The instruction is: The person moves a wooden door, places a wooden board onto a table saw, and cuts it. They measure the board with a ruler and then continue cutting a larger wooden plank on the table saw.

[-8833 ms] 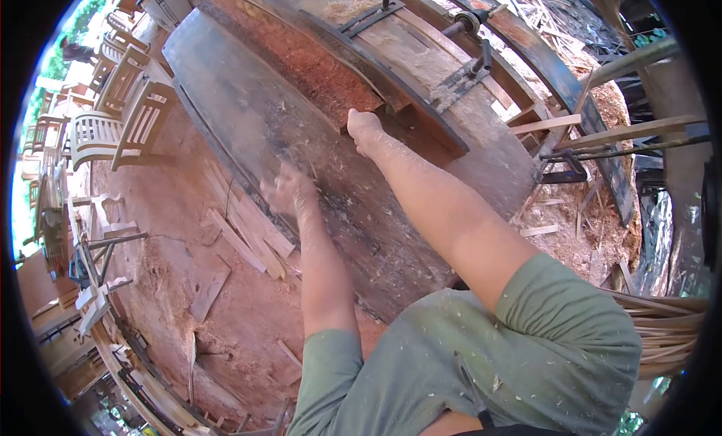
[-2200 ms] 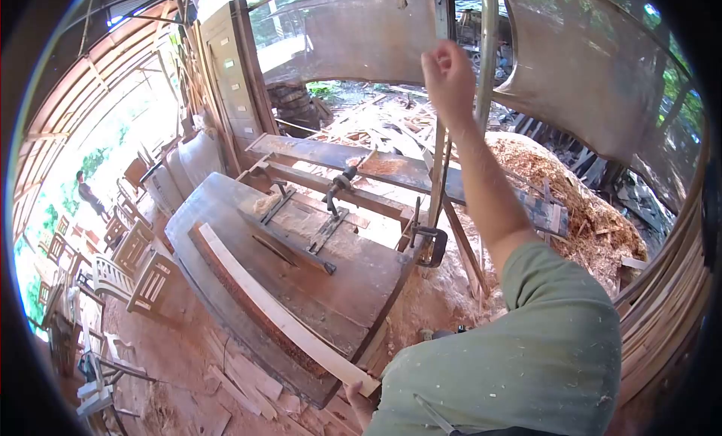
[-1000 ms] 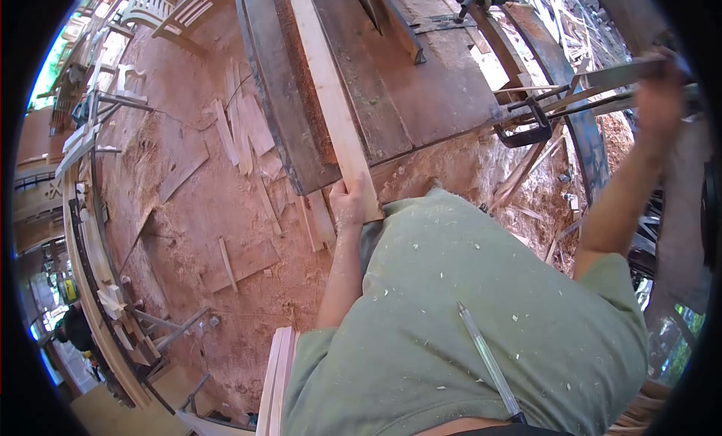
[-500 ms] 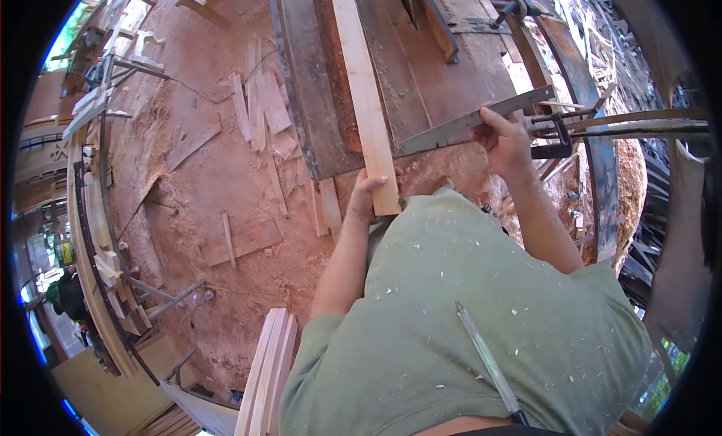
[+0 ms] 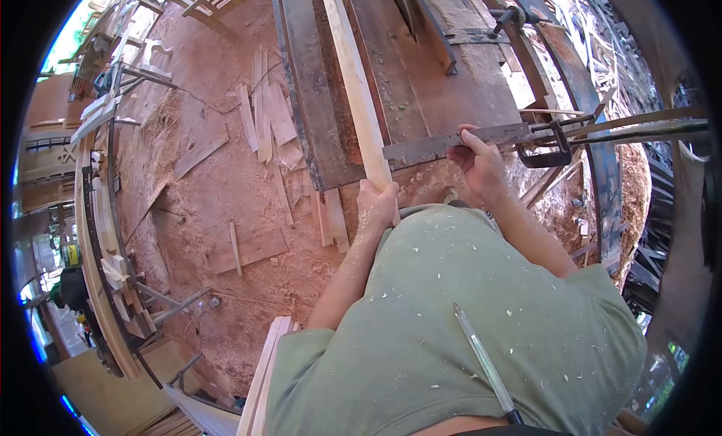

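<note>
The left grip (image 5: 377,203) wraps the near end of the pale wooden strip (image 5: 350,68), which runs over the counter (image 5: 466,90) and past its edge; the right grip (image 5: 481,164) pinches a flat metal blade (image 5: 425,149), tip at the strip's side. Best hold the strip from twisting, with 2 steady wrists

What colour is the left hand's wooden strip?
The long wooden strip is pale yellowish cream; head view.
</note>
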A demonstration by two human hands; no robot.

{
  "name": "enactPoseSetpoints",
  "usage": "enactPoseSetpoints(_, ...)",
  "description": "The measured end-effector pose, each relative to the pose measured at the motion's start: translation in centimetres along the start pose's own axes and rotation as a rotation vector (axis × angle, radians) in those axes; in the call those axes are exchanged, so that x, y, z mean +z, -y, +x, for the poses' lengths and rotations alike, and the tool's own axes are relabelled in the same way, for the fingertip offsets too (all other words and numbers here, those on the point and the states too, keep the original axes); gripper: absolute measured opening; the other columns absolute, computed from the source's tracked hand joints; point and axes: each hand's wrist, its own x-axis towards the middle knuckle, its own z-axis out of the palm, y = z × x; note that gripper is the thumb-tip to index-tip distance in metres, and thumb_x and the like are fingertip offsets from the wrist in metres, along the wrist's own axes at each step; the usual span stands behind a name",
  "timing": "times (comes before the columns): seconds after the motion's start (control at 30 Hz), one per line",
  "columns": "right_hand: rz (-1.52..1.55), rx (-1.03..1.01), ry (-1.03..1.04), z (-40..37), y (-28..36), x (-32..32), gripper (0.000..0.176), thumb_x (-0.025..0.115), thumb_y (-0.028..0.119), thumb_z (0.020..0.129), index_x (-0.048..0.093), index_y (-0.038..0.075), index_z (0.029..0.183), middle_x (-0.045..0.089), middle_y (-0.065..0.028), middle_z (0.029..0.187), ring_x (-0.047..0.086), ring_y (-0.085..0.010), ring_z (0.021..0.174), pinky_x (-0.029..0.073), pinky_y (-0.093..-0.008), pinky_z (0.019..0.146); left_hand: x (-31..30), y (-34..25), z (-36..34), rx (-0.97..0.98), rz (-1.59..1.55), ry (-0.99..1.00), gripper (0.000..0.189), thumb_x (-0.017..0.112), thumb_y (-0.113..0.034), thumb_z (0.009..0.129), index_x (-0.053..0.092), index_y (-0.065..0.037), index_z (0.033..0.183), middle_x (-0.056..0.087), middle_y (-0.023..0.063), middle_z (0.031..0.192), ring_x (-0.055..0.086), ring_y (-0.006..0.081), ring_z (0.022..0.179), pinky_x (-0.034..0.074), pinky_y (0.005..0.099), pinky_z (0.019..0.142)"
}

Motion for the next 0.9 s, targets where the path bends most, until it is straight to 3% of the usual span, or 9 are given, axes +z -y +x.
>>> enactPoseSetpoints(0.03, 0.020, 0.011, 0.002, 0.4, -0.1, -0.2, 0.021, 0.062, 0.013, 0.095, 0.060, 0.004, 0.114, 0.066, -0.0086, 0.092, 0.068, -0.0210, 0.079, 0.058, -0.0333, 0.073, 0.5, 0.6, 0.3, 0.000, 0.005, 0.003, 0.045, 0.071, -0.022, 0.075, 0.057, 0.010, 0.104, 0.066, 0.0259, 0.103, 0.066, 0.0410, 0.090, 0.052, 0.0417, 0.087)
enactPoseSetpoints(0.1, 0.028, 0.028, -0.020, 0.9, -0.2, 0.2, 0.020, 0.062, 0.013, 0.096, 0.060, 0.004, 0.114, 0.066, -0.0086, 0.092, 0.069, -0.0213, 0.080, 0.058, -0.0336, 0.073, 1.7, 1.6, 0.9, 0.374, 0.022, -0.117, 0.052, 0.072, -0.026, 0.075, 0.058, 0.010, 0.109, 0.065, 0.0264, 0.110, 0.064, 0.0411, 0.101, 0.050, 0.0407, 0.092)
enactPoseSetpoints(0.13, 0.026, 0.046, -0.035, 1.0, -0.3, 0.3, 0.020, 0.061, 0.013, 0.096, 0.061, 0.004, 0.114, 0.066, -0.0086, 0.093, 0.069, -0.0217, 0.082, 0.059, -0.0340, 0.074, 2.0, 2.2, 1.2, 0.372, 0.030, -0.104, 0.052, 0.072, -0.026, 0.075, 0.058, 0.010, 0.109, 0.065, 0.0264, 0.110, 0.064, 0.0411, 0.101, 0.050, 0.0407, 0.092)
enactPoseSetpoints(0.2, 0.027, 0.049, -0.044, 1.0, -1.0, 0.4, 0.020, 0.061, 0.013, 0.096, 0.061, 0.004, 0.114, 0.066, -0.0083, 0.093, 0.069, -0.0218, 0.082, 0.059, -0.0340, 0.074, 1.6, 1.7, 1.0, 0.596, 0.321, -0.324, 0.051, 0.068, -0.028, 0.085, 0.058, 0.010, 0.118, 0.065, 0.0225, 0.119, 0.064, 0.0338, 0.108, 0.050, 0.0360, 0.094)
enactPoseSetpoints(0.23, 0.023, 0.047, -0.034, 1.2, -1.1, 0.4, 0.020, 0.061, 0.013, 0.097, 0.061, 0.004, 0.114, 0.066, -0.0080, 0.093, 0.069, -0.0219, 0.082, 0.059, -0.0341, 0.074, 1.2, 1.3, 1.0, 0.590, 0.321, -0.317, 0.051, 0.068, -0.028, 0.085, 0.058, 0.010, 0.118, 0.065, 0.0225, 0.119, 0.064, 0.0338, 0.108, 0.050, 0.0360, 0.094)
enactPoseSetpoints(0.3, 0.030, 0.102, -0.046, 1.7, -1.6, -0.2, 0.020, 0.061, 0.014, 0.097, 0.061, 0.005, 0.114, 0.066, -0.0078, 0.094, 0.069, -0.0219, 0.082, 0.059, -0.0341, 0.073, 0.0, 0.7, 1.0, 0.342, -0.596, -0.117, 0.041, 0.060, -0.024, 0.096, 0.062, 0.009, 0.120, 0.068, 0.0172, 0.116, 0.066, 0.0246, 0.105, 0.051, 0.0319, 0.091)
enactPoseSetpoints(0.43, 0.048, 0.190, -0.058, 2.9, -3.0, -1.8, 0.020, 0.061, 0.014, 0.097, 0.061, 0.006, 0.115, 0.066, -0.0073, 0.095, 0.069, -0.0217, 0.081, 0.059, -0.0340, 0.072, -0.3, 1.0, 3.0, 0.343, -0.623, -0.148, 0.036, 0.052, -0.021, 0.102, 0.066, 0.009, 0.118, 0.071, 0.0136, 0.109, 0.067, 0.0163, 0.100, 0.052, 0.0281, 0.089)
enactPoseSetpoints(0.7, 0.027, 0.237, -0.057, 2.8, -3.7, -1.2, 0.019, 0.062, 0.013, 0.097, 0.061, 0.007, 0.114, 0.067, -0.0071, 0.094, 0.069, -0.0211, 0.080, 0.059, -0.0330, 0.069, -1.1, 0.2, 3.8, 0.250, -0.564, -0.140, 0.029, 0.058, -0.019, 0.100, 0.074, 0.005, 0.101, 0.074, 0.0082, 0.090, 0.067, 0.0120, 0.084, 0.052, 0.0259, 0.081)
enactPoseSetpoints(0.9, -0.025, 0.255, -0.068, 2.6, -3.6, -0.8, 0.018, 0.064, 0.015, 0.096, 0.062, 0.008, 0.112, 0.067, -0.0052, 0.090, 0.068, -0.0204, 0.078, 0.058, -0.0323, 0.067, -1.5, -0.5, 3.6, 0.207, -0.412, -0.177, 0.027, 0.063, -0.023, 0.095, 0.076, -0.002, 0.105, 0.075, 0.0063, 0.090, 0.065, 0.0101, 0.082, 0.050, 0.0281, 0.077)
